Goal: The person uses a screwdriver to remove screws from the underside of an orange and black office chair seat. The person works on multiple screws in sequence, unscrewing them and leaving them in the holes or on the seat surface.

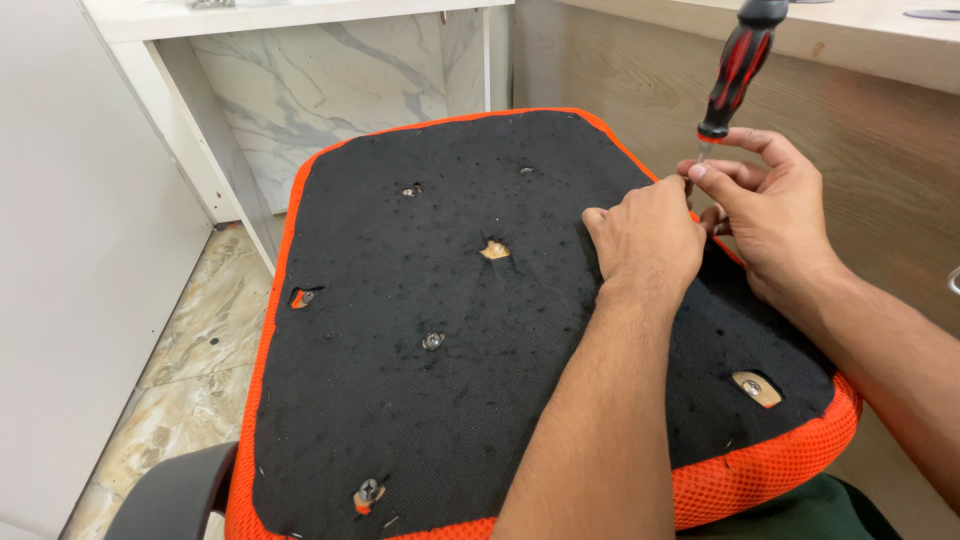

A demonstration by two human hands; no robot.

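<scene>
Screwdriver (738, 65) with the red and black handle is standing almost upright just above the right hand (770, 215), its thin shaft coming down between that hand's thumb and forefinger at the far right edge of the seat cushion (420, 400). The right hand is pinching narrowly around the shaft near the tip; nobody is gripping the handle itself. The left hand (645, 240) is lying knuckles-up just beside it, touching the black fabric, fingers curled under, so I cannot tell whether it is holding anything small there.

From where I am standing, the person is steadying the tip on a fastener I cannot see, hidden behind the two hands. Doing this well, I would judge, means keeping the shaft straight over the spot, since a tilted tip tends to slip and tear the fabric, and pressing down firmly before turning.

Nearer the person than the left hand, several screws are showing in the upturned underside: one (432, 341) towards the middle, one (368, 490) close to the near edge. A bare hole (494, 250) is sitting just left of the left hand. Orange mesh (770, 470) is bordering the cushion.
</scene>
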